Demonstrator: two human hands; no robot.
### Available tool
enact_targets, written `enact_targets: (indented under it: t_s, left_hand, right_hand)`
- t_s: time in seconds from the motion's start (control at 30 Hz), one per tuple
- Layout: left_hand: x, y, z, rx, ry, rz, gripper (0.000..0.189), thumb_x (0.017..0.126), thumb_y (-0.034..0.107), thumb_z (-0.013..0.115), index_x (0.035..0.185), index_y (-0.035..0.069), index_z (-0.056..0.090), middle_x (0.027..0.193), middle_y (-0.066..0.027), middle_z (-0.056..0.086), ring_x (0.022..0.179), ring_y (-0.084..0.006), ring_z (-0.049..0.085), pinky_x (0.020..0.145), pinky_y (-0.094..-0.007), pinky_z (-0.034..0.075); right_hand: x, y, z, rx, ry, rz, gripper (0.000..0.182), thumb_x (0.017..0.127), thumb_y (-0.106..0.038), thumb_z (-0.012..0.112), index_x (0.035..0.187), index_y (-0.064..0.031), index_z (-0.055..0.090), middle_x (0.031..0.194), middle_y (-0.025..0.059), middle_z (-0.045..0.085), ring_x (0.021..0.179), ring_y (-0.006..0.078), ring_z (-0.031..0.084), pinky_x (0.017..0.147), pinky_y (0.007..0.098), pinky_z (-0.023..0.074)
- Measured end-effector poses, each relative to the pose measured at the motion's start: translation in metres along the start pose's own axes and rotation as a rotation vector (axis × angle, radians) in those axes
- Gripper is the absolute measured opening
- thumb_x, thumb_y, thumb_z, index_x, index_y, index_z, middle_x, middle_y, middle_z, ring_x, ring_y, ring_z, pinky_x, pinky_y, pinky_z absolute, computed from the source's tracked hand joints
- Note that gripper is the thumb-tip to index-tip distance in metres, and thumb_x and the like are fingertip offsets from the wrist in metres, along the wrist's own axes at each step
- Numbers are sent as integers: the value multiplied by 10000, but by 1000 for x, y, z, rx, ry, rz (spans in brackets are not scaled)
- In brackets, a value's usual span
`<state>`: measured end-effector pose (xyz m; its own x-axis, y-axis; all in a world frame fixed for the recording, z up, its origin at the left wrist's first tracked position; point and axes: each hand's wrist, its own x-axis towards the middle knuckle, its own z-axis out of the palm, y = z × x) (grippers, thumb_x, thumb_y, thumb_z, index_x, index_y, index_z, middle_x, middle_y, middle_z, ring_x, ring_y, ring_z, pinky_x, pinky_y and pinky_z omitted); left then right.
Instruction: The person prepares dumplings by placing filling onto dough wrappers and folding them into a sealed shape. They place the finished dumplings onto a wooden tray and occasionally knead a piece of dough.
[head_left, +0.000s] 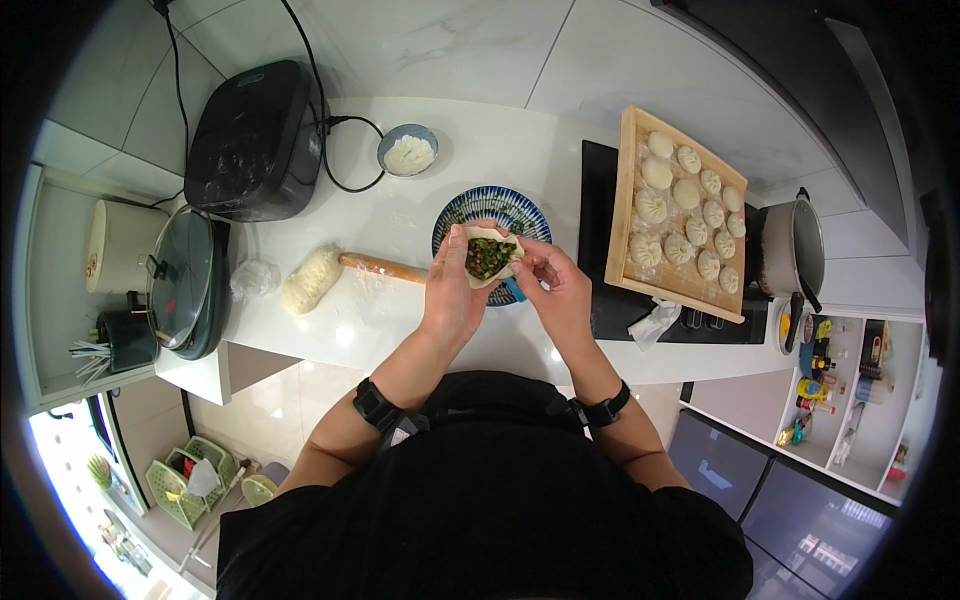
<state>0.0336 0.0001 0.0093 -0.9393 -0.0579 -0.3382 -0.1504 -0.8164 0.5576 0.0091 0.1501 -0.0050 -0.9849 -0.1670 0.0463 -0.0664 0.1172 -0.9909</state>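
Observation:
A round dough wrapper (491, 259) with chopped green and reddish filling lies cupped in my left hand (455, 281). Its edge is held between the fingertips of my right hand (553, 279), at the right side. Both hands are over a blue-and-white patterned plate (489, 201), which they partly hide; some green filling shows on it. A light blue utensil handle (515, 289) sticks out below the wrapper. Left of my hands, a wooden rolling pin (382, 268) touches a lump of dough (312, 279) with its far end.
Flour fills a small bowl (409, 152). A wooden tray (624, 202) of several filled buns rests over the black cooktop (600, 307), beside a pot (787, 240) and a white cloth (655, 324). Leftward stand a black appliance (255, 142), a plastic bag (255, 280) and a lidded pan (184, 277).

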Motion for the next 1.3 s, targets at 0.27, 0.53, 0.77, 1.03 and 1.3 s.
enact_targets:
  t_s: [0.27, 0.53, 0.77, 1.03, 1.3]
  left_hand:
    - [8, -5, -5, -37, -28, -51, 429, 1090, 406, 397, 1287, 49, 527, 1244, -107, 612, 1206, -229, 573, 1040, -410, 478]
    - [6, -4, -4, -130, -97, -164, 471, 1088, 426, 377, 1323, 44, 523, 1267, -119, 615, 1217, -244, 573, 1059, -410, 472]
    - [3, -1, 0, 75, -21, -66, 422, 1093, 417, 376, 1242, 63, 552, 1213, -109, 615, 1176, -238, 587, 1033, -436, 482]
    - [7, -3, -7, 145, -92, -69, 384, 1104, 368, 364, 1159, 59, 585, 1153, -89, 633, 1114, -196, 606, 981, -380, 497]
    - [17, 7, -17, 114, -149, -282, 470, 1110, 393, 306, 1216, 28, 582, 1164, -117, 636, 1088, -215, 631, 954, -389, 528]
  right_hand:
    - [6, -7, -4, -211, -8, -146, 159, 864, -35, 741, 1020, -49, 711, 913, 84, 689, 815, 161, 695, 753, 282, 573]
    - [3, -25, -6, -380, -75, -327, 154, 848, -45, 744, 993, -56, 694, 917, 68, 691, 782, 162, 683, 702, 283, 553]
    - [-1, -17, -5, -209, 31, -114, 205, 857, -64, 753, 1054, -51, 699, 900, 78, 695, 781, 153, 688, 714, 279, 558]
    - [1, -14, -9, -300, -11, -204, 201, 868, -66, 749, 1058, -35, 692, 890, 82, 685, 755, 170, 686, 689, 287, 554]
    - [2, -23, -19, -573, -87, -621, 215, 787, -63, 794, 975, -95, 694, 955, 35, 648, 877, 250, 645, 734, 339, 543]
